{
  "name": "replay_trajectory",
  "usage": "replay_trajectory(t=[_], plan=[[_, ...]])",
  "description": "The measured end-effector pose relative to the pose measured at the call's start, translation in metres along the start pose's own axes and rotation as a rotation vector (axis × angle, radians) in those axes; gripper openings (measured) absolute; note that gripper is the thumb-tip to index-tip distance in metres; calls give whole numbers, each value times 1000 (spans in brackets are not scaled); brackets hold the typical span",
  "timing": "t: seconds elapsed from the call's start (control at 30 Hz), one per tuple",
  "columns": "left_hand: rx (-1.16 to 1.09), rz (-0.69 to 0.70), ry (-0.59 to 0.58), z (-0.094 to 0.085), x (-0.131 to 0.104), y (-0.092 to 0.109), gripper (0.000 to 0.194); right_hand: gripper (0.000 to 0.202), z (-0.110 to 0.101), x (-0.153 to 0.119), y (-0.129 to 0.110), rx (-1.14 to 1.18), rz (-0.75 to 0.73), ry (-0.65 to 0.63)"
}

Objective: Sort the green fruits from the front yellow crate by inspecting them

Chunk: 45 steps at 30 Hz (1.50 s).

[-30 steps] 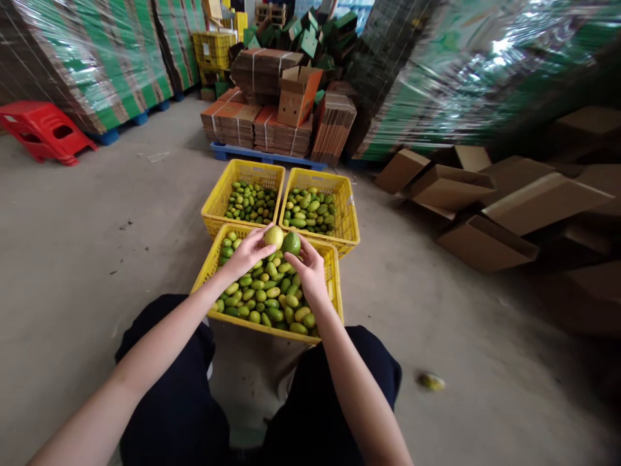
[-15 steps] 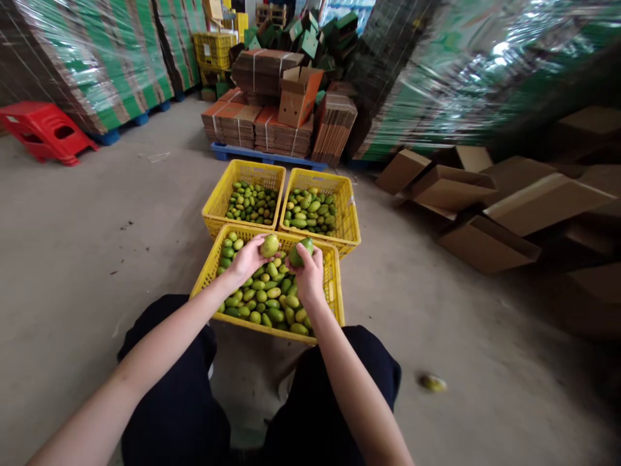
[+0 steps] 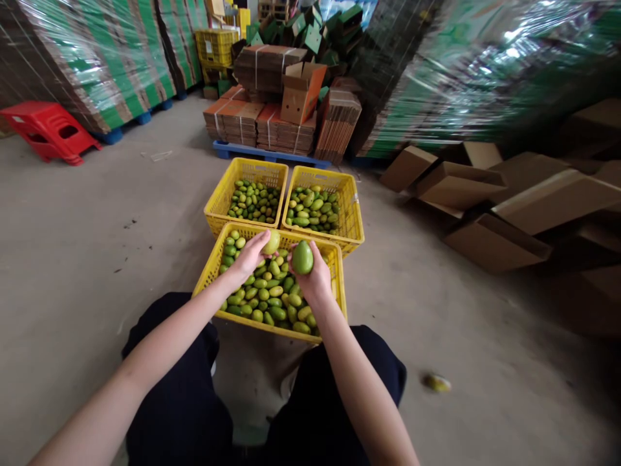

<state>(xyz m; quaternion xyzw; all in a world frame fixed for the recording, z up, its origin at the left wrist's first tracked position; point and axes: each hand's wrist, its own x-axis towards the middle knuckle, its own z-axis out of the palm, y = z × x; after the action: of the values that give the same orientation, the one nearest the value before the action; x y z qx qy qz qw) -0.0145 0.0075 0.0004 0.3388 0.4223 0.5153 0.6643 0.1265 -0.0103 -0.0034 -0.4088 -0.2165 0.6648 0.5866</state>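
Note:
My left hand holds a yellow-green fruit between thumb and fingers. Close by on the right, my right hand is wrapped round a darker green fruit, which faces up toward me. Both hands are above the near yellow crate, which holds many green and yellowish fruits. Behind it stand two more yellow crates with fruit, the back left crate and the back right crate.
Flattened cartons are stacked on a blue pallet beyond the crates. Open cardboard boxes lie at the right. A red stool stands at the left. One fruit lies on the floor at the lower right.
The green fruit in my right hand has turned, and more of its surface shows. My left thumb now lies further over the yellow-green fruit. The view has shifted slightly.

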Motion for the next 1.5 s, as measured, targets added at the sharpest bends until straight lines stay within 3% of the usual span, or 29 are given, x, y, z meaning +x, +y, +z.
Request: replay_trajectory(t=[0.3,0.4,0.63,0.87,1.03,1.13,1.23,1.4,1.5], plan=[[-157,-158,104,0,5,0,25,37,-2,6,6,28,111,27],[-135,-146,122,0,4,0,17,32,-2,6,6,56,118,6],[-76,-168,73,-3,2,3,38,44,-2,9,11,-41,159,-7],[-99,-174,106,-2,1,7,39,36,1,5,12,-34,158,43],[-148,-155,101,-1,3,6,13,41,1,4,11,-23,84,-13],[-153,-143,111,0,2,5,11,41,1,4,11,25,67,2],[-179,-178,119,0,3,5,19,35,3,3,8,87,84,3],[-153,-272,69,-1,5,3,41,27,4,5,6,117,168,141],[-144,-285,89,-2,6,0,42,30,2,7,9,97,211,127]])
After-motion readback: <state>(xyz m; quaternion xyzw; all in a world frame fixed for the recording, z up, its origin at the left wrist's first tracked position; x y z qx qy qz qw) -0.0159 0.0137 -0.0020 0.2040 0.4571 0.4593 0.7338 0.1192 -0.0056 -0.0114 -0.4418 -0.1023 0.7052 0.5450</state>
